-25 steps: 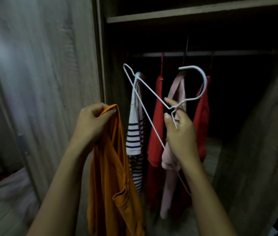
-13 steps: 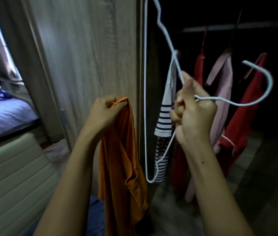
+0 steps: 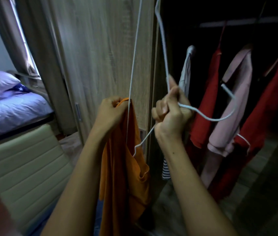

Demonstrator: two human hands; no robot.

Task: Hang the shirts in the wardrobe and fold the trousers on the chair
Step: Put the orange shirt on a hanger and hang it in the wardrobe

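Head view, near first. The left hand (image 3: pixel 111 111) pinches the orange shirt (image 3: pixel 123 176) at its top edge, fingers curled into the fabric. The rest of the shirt hangs slack below that hand, alongside the forearm.

The shirt looks light, soft and floppy, with no shape of its own. It would likely bunch and slide on thin wire, so the best hold is at the neckline or a shoulder seam with the opening spread, not mid-body.

The right hand (image 3: pixel 170 114), just right of the left and about level with it, is fisted round the neck of the white wire hanger (image 3: pixel 228 91). The hook pokes out to the right of the fist and the triangle stands on end. One long bar runs up past the left hand's knuckles, crossing the shirt's top edge. The lower corner sits below the right hand, against the shirt front. I can't tell whether that corner is inside the neck opening yet. The wire looks thin and springy and would twist easily in a fist.

Farther out, left of the left hand, are a padded chair (image 3: pixel 24 167) and a bed (image 3: pixel 7 113). The wardrobe door (image 3: pixel 100 48) is behind both hands. Beyond the right hand, a striped shirt (image 3: pixel 166 169), a red shirt (image 3: pixel 206 108) and a pink shirt (image 3: pixel 233 108) hang in the dark wardrobe.
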